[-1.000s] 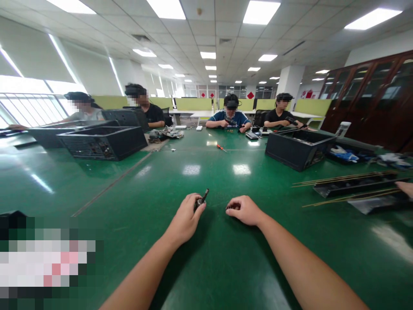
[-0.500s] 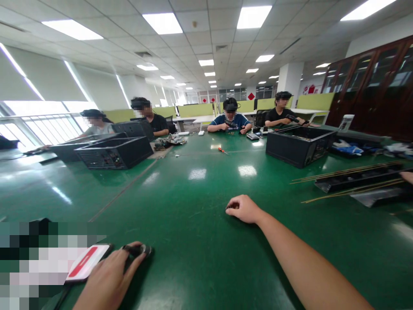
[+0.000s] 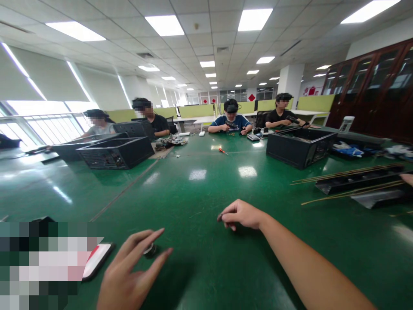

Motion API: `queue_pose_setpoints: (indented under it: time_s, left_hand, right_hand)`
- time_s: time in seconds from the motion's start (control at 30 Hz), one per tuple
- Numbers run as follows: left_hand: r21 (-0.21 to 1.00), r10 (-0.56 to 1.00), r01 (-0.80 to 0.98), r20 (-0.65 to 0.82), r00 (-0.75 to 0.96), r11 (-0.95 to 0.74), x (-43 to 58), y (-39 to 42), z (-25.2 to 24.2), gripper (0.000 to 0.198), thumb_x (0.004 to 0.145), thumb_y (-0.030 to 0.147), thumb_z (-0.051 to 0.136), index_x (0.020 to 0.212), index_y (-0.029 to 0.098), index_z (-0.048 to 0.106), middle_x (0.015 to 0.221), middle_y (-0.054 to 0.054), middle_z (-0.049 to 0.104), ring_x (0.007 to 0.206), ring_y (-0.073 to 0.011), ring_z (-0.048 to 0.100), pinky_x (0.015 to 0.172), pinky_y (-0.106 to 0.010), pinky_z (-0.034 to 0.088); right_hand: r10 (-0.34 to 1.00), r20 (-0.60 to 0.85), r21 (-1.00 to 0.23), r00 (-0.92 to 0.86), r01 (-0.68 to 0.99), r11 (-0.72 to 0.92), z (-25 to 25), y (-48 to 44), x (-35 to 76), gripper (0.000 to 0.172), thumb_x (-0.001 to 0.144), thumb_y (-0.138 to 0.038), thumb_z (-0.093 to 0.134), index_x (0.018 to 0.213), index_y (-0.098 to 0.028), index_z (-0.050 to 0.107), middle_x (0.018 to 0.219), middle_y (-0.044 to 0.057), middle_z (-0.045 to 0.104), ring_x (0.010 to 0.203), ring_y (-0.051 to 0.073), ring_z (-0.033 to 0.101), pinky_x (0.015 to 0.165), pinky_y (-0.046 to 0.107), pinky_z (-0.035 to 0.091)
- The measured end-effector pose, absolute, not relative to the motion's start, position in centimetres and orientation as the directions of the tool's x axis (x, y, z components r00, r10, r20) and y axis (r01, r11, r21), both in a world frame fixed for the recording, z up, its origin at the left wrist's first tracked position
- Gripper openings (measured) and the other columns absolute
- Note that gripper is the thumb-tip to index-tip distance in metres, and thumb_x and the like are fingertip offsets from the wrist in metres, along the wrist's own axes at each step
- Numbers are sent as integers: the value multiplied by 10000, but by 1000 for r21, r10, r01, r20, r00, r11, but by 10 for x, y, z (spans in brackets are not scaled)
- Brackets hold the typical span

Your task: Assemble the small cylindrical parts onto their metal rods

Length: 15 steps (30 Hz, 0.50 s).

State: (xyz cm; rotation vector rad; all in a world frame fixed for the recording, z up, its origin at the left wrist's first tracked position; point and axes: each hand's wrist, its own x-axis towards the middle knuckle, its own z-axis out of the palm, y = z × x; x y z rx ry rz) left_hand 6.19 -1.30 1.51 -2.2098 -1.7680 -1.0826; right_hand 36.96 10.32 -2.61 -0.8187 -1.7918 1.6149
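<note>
My left hand (image 3: 135,267) is open at the lower left, with thumb and forefinger spread apart. Just past its fingers, partly hidden by them, a small round dark piece with a shiny rim (image 3: 150,250) rests on the green table (image 3: 200,267). Over the middle of the table, my right hand (image 3: 243,214) has thumb and forefinger pinched together. Something small and dark shows at those fingertips, too small to name. A phone with a white and red screen (image 3: 100,258) lies left of my left hand, partly covered by blurred blocks.
Black computer cases (image 3: 300,146) stand at the far right and far left. An orange screwdriver (image 3: 222,151) lies ahead. Thin brass-coloured rods (image 3: 348,193) and dark metal channels (image 3: 361,178) lie at right, near another person's hand (image 3: 407,178). Several people sit across the table.
My left hand has let go of the small round piece, opened and shifted right. My right hand has moved slightly left, its fingers now pointing more outward.
</note>
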Motion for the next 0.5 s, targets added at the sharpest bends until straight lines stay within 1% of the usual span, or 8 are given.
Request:
queue_pose_setpoints:
  time_s: [0.03, 0.1, 0.13, 0.2, 0.3, 0.37, 0.43, 0.5]
  left_hand:
    - [365, 826, 857, 552, 115, -364, 77, -14, 16, 463, 771, 528, 629, 1197, 345, 615, 1161, -45, 624, 991, -262, 643, 907, -399, 541]
    - [436, 837, 769, 498, 226, -467, 105, -11, 13, 459, 735, 483, 695, 1168, 335, 659, 1142, -55, 634, 1002, -257, 638, 883, -370, 551]
    - [478, 833, 716, 481, 272, -510, 117, -7, 11, 430, 729, 451, 713, 1141, 332, 682, 1119, -59, 643, 1003, -256, 636, 876, -365, 552]
    - [556, 825, 621, 471, 312, -552, 138, 1, 5, 302, 755, 382, 707, 1051, 328, 728, 1049, -58, 662, 966, -238, 644, 844, -350, 558]
    - [658, 838, 525, 478, 261, -539, 159, 12, 1, 168, 780, 329, 684, 927, 305, 760, 947, -52, 675, 894, -215, 656, 793, -329, 563]
    - [710, 852, 475, 465, 239, -521, 166, 13, 2, 137, 774, 326, 683, 883, 285, 758, 935, -51, 684, 899, -219, 660, 801, -334, 561]
    - [734, 858, 446, 467, 216, -512, 163, 9, 7, 132, 778, 338, 670, 864, 265, 740, 935, -48, 701, 905, -225, 669, 822, -347, 562]
    - [715, 853, 494, 509, 119, -495, 147, 2, 13, 152, 794, 361, 642, 881, 258, 711, 936, -36, 717, 901, -229, 679, 843, -362, 562]
  right_hand:
    - [698, 5, -998, -716, 40, 48, -23, 98, 367, 369, 780, -393, 671, 991, -95, 729, 692, 29, 652, 496, 71, 507, 520, 209, 398]
    - [585, -31, -998, -811, 53, 21, -19, 90, 362, 388, 778, -389, 674, 1028, -97, 723, 670, 20, 647, 476, 60, 478, 496, 199, 377]
    - [554, -42, -998, -831, 62, 18, -18, 87, 359, 383, 774, -383, 677, 1026, -99, 724, 654, 14, 643, 471, 59, 468, 487, 196, 369]
    - [531, -46, -998, -846, 65, 19, -16, 84, 357, 328, 759, -369, 687, 933, -95, 737, 606, 0, 621, 468, 61, 460, 473, 193, 354]
    - [523, -34, -998, -852, 55, 25, -14, 83, 355, 258, 741, -350, 699, 793, -99, 728, 555, -18, 589, 453, 57, 434, 455, 190, 326]
    - [525, -19, -999, -851, 37, 24, -14, 84, 356, 256, 740, -352, 701, 770, -98, 721, 553, -17, 588, 444, 53, 417, 448, 190, 311]
    - [528, 2, -1000, -849, 5, 12, -15, 85, 356, 281, 741, -358, 702, 830, -93, 732, 590, -5, 613, 453, 52, 423, 459, 192, 319]
    - [530, 8, -1000, -848, -15, -10, -19, 88, 357, 345, 750, -364, 693, 964, -96, 735, 650, 10, 643, 477, 54, 442, 486, 194, 340]
